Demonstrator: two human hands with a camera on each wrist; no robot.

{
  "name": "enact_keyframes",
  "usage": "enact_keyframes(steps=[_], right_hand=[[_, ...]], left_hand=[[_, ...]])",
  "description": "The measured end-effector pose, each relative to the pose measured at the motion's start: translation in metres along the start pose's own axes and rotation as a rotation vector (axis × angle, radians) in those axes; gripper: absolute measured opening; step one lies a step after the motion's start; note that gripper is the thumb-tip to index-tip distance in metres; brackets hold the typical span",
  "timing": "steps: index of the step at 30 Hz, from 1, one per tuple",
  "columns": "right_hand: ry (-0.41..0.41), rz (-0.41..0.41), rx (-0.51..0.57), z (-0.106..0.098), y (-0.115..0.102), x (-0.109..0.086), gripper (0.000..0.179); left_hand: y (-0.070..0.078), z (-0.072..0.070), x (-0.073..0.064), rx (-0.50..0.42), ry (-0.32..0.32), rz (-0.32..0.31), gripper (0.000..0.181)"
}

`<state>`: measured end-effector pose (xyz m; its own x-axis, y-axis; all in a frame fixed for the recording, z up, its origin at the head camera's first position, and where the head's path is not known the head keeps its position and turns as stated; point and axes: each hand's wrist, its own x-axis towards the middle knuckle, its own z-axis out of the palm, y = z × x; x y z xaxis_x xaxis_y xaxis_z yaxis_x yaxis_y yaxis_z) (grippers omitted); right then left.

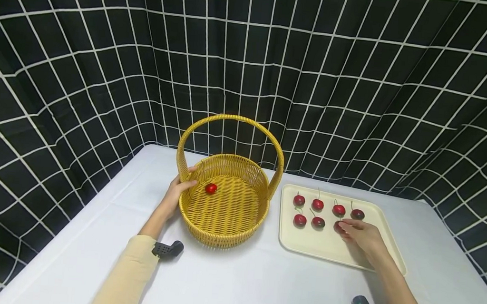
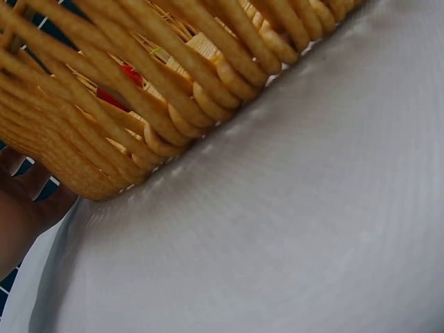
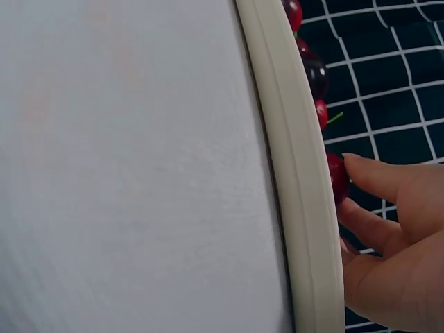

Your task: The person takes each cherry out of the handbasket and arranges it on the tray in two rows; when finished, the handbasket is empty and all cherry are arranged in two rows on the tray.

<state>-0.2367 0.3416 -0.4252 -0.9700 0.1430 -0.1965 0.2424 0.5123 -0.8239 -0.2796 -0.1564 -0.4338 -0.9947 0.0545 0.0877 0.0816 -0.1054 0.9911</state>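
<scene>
My left hand [image 1: 176, 192] grips the left side of a yellow wicker basket [image 1: 219, 238], the thumb over its rim near the base of the tall arched handle. Inside the basket lies one red cherry [image 1: 211, 188]; the left wrist view shows it as a red patch [image 2: 112, 97] through the weave. On the right, my right hand [image 1: 363, 236] pinches a dark red cherry [image 3: 337, 177] between thumb and fingers, low over a cream tray [image 1: 313, 246]. Several other stemmed cherries [image 1: 317, 204] lie in two rows on the tray, beside and behind that hand.
A white cloth [image 1: 233, 285] covers the table. Behind and at both sides hangs a black curtain [image 1: 252, 43] with a white grid. The basket's arched handle [image 1: 233, 117] stands upright. The tray has a low raised rim [image 3: 291, 173].
</scene>
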Motion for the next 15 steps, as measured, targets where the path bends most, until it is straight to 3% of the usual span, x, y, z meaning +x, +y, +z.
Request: enact_keyframes(steps=[5,15], right_hand=[[0.021,0.040,-0.066,-0.0014,0.0005,0.0031,0.060],[-0.013,0.021,-0.069,-0.0043,-0.0071,-0.0008,0.058]], left_hand=[[-0.0006,0.0003,0.0000,0.004,-0.001,-0.002,0.052],[-0.0002,0.0005,-0.0002,-0.007,0.004,-0.005,0.052]])
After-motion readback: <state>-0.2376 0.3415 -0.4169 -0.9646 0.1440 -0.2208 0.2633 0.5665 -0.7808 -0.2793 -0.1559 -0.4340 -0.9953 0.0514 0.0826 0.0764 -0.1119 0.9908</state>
